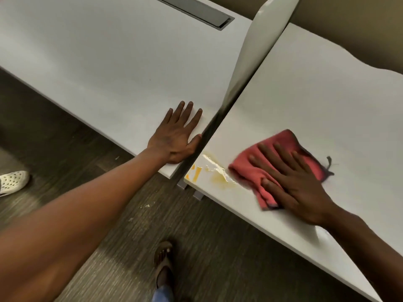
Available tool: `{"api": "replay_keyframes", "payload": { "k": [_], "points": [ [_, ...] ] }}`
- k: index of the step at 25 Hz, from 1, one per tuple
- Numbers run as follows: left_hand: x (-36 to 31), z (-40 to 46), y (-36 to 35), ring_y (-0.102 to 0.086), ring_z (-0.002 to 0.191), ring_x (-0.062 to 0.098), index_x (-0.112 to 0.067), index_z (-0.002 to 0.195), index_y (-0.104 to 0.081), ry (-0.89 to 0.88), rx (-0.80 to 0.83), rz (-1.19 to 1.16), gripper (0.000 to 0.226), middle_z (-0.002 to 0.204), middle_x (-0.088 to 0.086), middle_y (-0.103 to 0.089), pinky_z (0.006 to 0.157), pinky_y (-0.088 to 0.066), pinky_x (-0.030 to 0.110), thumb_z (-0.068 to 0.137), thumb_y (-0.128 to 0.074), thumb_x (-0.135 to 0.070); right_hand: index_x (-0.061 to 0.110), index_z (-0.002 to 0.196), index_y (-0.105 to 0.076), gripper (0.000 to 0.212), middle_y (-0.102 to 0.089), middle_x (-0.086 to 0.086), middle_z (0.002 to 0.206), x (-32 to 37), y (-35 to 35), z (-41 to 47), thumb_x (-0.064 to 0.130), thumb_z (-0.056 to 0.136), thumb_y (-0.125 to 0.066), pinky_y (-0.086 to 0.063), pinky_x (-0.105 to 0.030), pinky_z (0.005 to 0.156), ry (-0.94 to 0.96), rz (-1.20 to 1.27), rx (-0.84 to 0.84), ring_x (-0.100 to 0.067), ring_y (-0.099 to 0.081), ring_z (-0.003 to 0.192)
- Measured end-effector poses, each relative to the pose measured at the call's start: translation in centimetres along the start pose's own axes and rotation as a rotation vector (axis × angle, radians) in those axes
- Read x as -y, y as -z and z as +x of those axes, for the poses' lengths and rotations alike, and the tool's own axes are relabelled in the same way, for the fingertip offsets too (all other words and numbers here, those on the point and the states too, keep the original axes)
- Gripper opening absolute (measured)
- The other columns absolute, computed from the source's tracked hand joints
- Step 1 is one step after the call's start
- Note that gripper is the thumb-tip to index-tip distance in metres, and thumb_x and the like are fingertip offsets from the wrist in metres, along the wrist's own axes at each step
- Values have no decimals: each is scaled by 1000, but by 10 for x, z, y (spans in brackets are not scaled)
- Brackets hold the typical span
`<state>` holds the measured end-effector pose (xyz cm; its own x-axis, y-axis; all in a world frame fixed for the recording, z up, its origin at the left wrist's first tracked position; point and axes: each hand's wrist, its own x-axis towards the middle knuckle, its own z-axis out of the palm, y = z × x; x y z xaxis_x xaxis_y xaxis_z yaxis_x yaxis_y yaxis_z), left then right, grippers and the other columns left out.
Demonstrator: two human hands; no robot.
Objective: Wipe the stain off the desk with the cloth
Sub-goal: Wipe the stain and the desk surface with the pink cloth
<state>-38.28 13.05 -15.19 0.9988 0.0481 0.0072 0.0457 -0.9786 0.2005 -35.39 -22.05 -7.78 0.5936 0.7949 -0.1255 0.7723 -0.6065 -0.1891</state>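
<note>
1. Pressing flat, my right hand [292, 182] spreads straight fingers over the soft, limp red cloth [277, 162] on the white desk [316, 94], beside the yellow stain [214, 171].
2. I judge palm pressure grips best.
3. My left hand [178, 136] rests flat, holding nothing.

A crumpled pink-red cloth [281, 162] lies flat on the white desk [316, 101] near its front edge; just beside its left end, a wet yellow-orange stain [214, 173] spreads at the desk's front-left corner
</note>
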Motion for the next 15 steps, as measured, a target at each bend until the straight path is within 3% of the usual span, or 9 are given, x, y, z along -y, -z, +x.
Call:
{"api": "replay_keyframes", "payload": {
  "k": [3,5,9,12,15],
  "points": [
    [-3,2,-4,17,156,27,-31,162,5,30,-21,41,71,170,7,10,126,8,51,98,-10,-60,37,163,-20,58,-10,6,174,-6,-9,-78,54,108,-21,-10,-52,125,-11,-79,2,-26,-5,161],
    [-3,3,-7,15,156,27,-32,162,3,40,-30,24,70,170,7,9,126,6,50,99,-12,-60,37,163,-23,59,-11,4,174,0,-11,-74,56,108,-19,-9,-48,125,14,-97,20,-28,-7,161],
    [-3,6,-6,12,157,27,-33,162,3,34,-28,10,70,171,7,8,127,3,50,99,-16,-59,50,161,-9,58,1,13,174,30,-10,14,63,105,-12,-4,-52,127,75,-39,26,-19,6,161],
    [0,5,-3,12,157,27,-31,161,8,26,32,43,82,170,9,10,127,2,49,96,-30,-62,57,158,-4,58,3,17,173,48,-8,96,66,101,-11,-1,-54,128,-3,-27,-48,-15,9,160],
    [-2,5,4,13,157,26,-29,161,7,5,51,-8,82,171,6,11,127,2,48,94,-26,-61,55,159,-3,56,5,15,173,59,0,133,62,105,-18,-1,-56,128,-76,-18,-18,-16,10,160]
  ]
}}
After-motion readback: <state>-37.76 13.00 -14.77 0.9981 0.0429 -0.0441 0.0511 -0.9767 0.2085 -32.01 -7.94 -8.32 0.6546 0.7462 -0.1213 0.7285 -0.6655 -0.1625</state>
